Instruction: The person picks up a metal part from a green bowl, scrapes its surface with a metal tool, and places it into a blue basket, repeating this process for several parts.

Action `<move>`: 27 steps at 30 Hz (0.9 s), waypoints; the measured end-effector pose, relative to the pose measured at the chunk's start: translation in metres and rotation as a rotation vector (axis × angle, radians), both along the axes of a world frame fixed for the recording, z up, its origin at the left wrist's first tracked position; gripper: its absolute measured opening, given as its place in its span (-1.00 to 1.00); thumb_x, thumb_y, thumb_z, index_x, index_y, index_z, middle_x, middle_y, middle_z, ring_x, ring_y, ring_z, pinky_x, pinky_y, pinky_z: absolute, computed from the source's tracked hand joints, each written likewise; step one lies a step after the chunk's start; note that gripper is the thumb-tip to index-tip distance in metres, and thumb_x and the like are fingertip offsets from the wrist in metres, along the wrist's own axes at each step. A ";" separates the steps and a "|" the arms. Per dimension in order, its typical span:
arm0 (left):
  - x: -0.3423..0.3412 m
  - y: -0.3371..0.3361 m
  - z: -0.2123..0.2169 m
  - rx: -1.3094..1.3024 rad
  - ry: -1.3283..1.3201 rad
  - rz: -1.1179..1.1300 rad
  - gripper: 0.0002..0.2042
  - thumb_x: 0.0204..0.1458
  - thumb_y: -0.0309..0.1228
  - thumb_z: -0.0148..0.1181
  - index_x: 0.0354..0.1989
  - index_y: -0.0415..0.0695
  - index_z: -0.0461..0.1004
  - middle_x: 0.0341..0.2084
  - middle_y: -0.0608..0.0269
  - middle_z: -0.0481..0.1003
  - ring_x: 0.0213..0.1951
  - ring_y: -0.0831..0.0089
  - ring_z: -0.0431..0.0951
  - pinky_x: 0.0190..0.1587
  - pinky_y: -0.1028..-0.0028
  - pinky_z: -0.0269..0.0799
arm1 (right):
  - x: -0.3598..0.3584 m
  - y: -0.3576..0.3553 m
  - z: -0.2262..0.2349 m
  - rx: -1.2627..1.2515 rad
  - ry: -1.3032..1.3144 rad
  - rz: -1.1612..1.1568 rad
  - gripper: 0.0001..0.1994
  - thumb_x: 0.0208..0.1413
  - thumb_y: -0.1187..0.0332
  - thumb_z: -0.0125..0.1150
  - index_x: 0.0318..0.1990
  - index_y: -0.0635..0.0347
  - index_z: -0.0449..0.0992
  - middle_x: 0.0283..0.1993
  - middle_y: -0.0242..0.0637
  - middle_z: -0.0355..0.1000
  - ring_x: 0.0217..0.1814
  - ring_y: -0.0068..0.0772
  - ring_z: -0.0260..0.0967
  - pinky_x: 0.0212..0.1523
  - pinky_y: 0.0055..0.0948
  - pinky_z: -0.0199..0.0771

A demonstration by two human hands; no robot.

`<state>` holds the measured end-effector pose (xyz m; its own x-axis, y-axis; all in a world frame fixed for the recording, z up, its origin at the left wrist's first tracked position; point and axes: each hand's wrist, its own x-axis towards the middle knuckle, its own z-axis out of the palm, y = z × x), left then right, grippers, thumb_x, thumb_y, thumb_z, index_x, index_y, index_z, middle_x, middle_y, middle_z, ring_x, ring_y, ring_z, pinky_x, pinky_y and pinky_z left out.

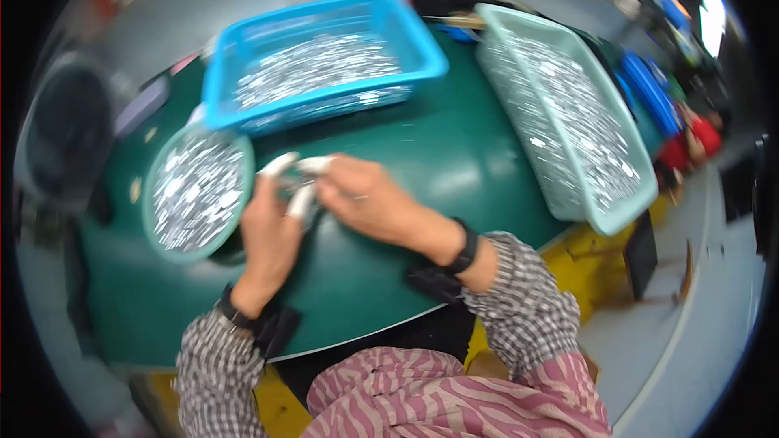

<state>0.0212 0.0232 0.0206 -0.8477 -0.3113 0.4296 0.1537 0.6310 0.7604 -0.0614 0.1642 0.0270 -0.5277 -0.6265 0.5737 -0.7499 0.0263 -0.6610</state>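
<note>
Above the green table, my left hand (pixel 273 223) and my right hand (pixel 361 195) meet with white coverings on some fingertips. Their fingers close in around something small and greyish, too blurred to name. Just left of my left hand stands a round pale green basket (pixel 150 215) full of small shiny metal pieces (pixel 197 191). Beyond both hands is a blue rectangular basket (pixel 324 89), holding more of the same kind of silvery pieces (pixel 320 65).
A long pale green basket (pixel 540 134) with many metal pieces lies along the right side of the green table (pixel 422 162). A chair (pixel 641 259) stands past the table's right edge. Someone in red (pixel 702 138) is at the far right. A dark round object (pixel 69 130) is at the left.
</note>
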 end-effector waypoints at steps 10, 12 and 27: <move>0.005 -0.003 -0.003 0.181 -0.172 -0.086 -0.67 0.13 -0.58 -0.03 0.09 -0.20 0.29 -0.53 0.42 0.31 -0.53 0.73 0.27 -0.48 0.71 0.20 | -0.006 0.007 -0.001 -0.029 0.045 -0.128 -0.93 0.02 0.50 0.04 -0.37 0.32 0.34 -0.39 -0.08 0.29 -0.37 0.05 0.34 -0.39 -0.12 0.38; 0.005 -0.001 -0.003 0.160 -0.169 -0.092 -0.67 0.13 -0.59 -0.04 0.09 -0.21 0.28 -0.53 0.43 0.30 -0.52 0.73 0.27 -0.47 0.72 0.20 | -0.006 0.007 -0.001 -0.018 0.052 -0.136 -0.92 0.02 0.48 0.05 -0.37 0.32 0.34 -0.39 -0.09 0.29 -0.38 0.05 0.35 -0.39 -0.11 0.39; 0.010 0.015 0.019 0.072 -0.217 -0.107 -0.70 0.09 -0.62 0.00 0.03 -0.28 0.32 -0.27 0.27 0.44 -0.34 0.58 0.40 -0.26 0.59 0.34 | 0.001 0.003 0.000 -0.041 0.126 -0.137 -0.87 -0.07 0.45 0.15 -0.45 0.29 0.33 -0.39 -0.07 0.30 -0.40 0.00 0.37 -0.40 -0.16 0.42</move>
